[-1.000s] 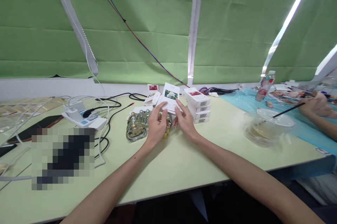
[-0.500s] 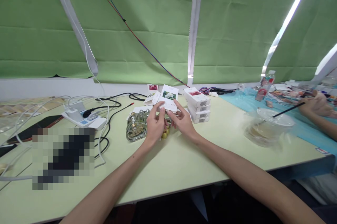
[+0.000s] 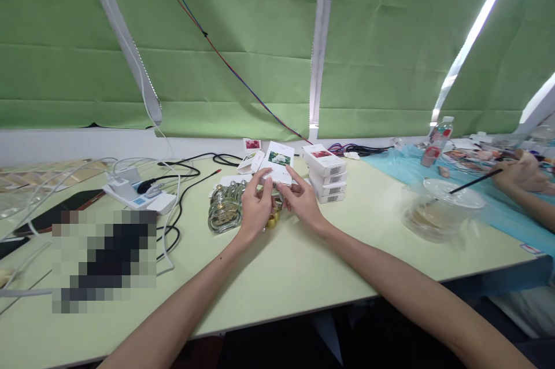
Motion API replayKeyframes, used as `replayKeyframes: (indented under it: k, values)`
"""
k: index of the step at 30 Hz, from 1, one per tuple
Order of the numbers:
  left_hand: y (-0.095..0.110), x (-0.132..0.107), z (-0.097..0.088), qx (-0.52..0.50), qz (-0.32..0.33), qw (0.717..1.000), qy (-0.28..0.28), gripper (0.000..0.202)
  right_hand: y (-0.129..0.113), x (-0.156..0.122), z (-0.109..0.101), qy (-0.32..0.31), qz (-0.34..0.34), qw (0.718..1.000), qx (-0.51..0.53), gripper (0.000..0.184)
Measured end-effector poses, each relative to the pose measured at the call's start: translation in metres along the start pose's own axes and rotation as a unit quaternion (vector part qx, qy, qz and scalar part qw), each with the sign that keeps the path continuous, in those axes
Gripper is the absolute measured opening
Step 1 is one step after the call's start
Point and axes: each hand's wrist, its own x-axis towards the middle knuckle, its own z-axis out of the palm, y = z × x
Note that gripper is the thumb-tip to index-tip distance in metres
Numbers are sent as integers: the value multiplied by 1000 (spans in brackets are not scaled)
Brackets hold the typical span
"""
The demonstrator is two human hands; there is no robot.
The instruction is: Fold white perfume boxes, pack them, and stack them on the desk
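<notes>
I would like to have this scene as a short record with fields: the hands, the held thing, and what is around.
Held: white box with a white flower picture
Left hand: grips the box's near end
Right hand: grips the same end, from the other side
Left of hands: glass bottles
Right of hands: stack of white boxes
Far left: power strip
Far right: lidded cup; another person's hand

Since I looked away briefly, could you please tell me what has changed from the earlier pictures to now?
The white-flower box has shifted slightly left and down in view, held throughout by the left hand and right hand. The box stack and glass bottles stayed put.
</notes>
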Motion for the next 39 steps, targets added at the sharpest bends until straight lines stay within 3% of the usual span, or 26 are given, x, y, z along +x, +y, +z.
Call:
replayKeyframes:
  k: [39]
  values:
    - [-4,1,-1,-9,10,1000,-14,40,-2,-1,0,-3,2,1000,9,85]
